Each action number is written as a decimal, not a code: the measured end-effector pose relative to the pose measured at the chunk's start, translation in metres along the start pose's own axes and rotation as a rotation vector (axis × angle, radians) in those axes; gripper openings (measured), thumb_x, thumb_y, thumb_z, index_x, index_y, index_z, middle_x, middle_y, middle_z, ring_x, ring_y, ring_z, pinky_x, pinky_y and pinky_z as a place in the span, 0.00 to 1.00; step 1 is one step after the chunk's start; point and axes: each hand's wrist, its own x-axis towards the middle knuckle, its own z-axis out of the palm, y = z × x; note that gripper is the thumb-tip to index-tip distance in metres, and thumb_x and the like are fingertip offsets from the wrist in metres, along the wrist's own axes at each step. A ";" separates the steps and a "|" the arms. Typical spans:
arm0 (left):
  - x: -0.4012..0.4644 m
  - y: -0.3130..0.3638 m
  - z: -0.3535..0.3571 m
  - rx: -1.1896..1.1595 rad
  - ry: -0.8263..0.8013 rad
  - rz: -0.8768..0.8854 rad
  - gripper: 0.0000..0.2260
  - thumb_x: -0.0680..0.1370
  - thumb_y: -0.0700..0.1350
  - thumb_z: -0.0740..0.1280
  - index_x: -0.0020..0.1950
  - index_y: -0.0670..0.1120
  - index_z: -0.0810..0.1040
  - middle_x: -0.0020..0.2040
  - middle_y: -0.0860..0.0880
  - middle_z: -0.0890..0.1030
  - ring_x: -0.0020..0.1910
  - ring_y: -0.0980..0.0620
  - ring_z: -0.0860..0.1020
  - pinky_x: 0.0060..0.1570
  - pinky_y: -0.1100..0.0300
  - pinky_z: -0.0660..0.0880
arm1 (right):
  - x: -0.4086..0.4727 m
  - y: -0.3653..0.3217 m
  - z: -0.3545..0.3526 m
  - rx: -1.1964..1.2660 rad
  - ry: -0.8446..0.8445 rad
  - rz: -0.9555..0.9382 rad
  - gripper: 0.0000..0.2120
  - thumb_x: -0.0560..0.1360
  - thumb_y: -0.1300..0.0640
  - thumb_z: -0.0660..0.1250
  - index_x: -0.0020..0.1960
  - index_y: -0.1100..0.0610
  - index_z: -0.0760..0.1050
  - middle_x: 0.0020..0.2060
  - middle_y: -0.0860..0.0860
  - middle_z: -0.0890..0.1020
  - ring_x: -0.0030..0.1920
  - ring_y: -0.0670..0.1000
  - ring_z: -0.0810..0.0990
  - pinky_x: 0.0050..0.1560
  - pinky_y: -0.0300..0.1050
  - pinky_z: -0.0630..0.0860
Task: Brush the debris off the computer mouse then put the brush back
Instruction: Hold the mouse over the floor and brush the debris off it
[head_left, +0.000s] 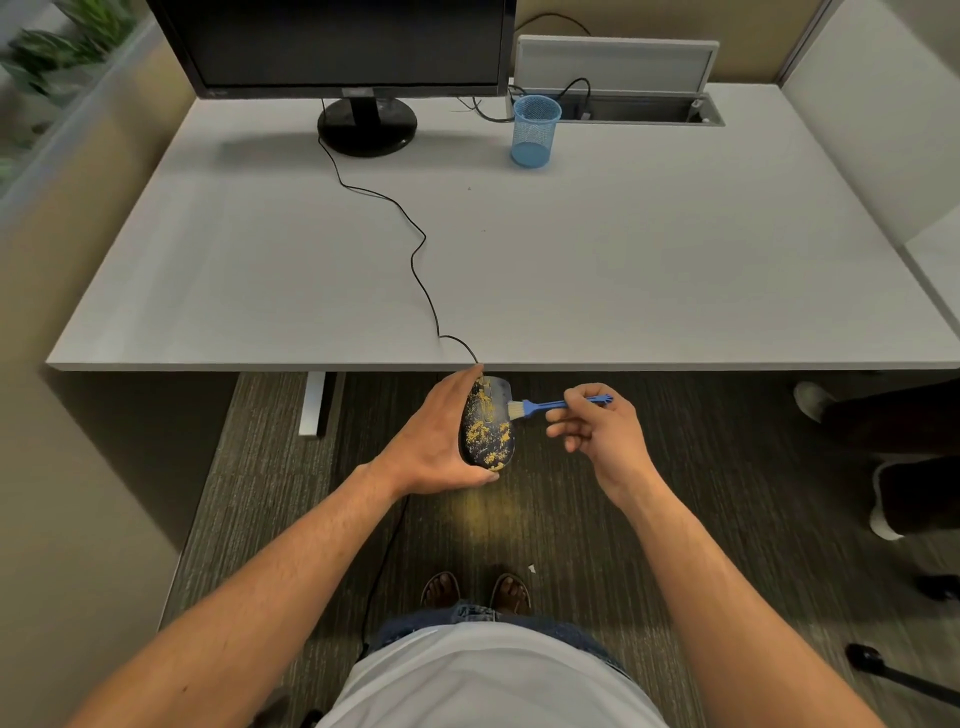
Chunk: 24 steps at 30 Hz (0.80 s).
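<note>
- Mouse (487, 423), speckled with yellow debris (480, 431), is gripped by left hand (441, 441).
- Brush (550, 405) is pinched in right hand (602, 426); bristles touch mouse beyond fingertips.

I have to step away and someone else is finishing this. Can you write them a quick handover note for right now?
Left hand: holds the mouse off the desk's front edge, above the carpet.
Right hand: holds the blue brush, bristles at the mouse's right side.
Done: little; yellow debris covers most of the mouse.
Left: brush it clean, then return the brush, probably to the blue mesh cup.
</note>
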 end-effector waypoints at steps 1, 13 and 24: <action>0.000 -0.001 0.000 -0.001 -0.001 -0.001 0.56 0.63 0.59 0.80 0.80 0.53 0.47 0.78 0.49 0.57 0.76 0.51 0.59 0.71 0.58 0.58 | 0.001 -0.001 -0.002 0.007 0.010 -0.004 0.05 0.82 0.59 0.64 0.55 0.60 0.76 0.38 0.56 0.86 0.35 0.50 0.83 0.32 0.38 0.76; 0.003 0.000 -0.002 -0.006 0.003 0.003 0.56 0.63 0.60 0.80 0.80 0.53 0.47 0.77 0.49 0.58 0.73 0.57 0.57 0.70 0.59 0.57 | 0.003 -0.003 -0.001 0.001 0.030 -0.015 0.04 0.83 0.60 0.64 0.54 0.60 0.76 0.38 0.56 0.85 0.35 0.50 0.83 0.31 0.38 0.75; 0.002 0.002 -0.001 -0.006 -0.006 -0.003 0.56 0.63 0.59 0.80 0.80 0.53 0.48 0.78 0.50 0.57 0.75 0.53 0.58 0.71 0.59 0.57 | 0.004 0.003 0.005 0.022 0.024 -0.011 0.04 0.83 0.59 0.64 0.55 0.59 0.75 0.38 0.55 0.85 0.34 0.50 0.83 0.30 0.38 0.75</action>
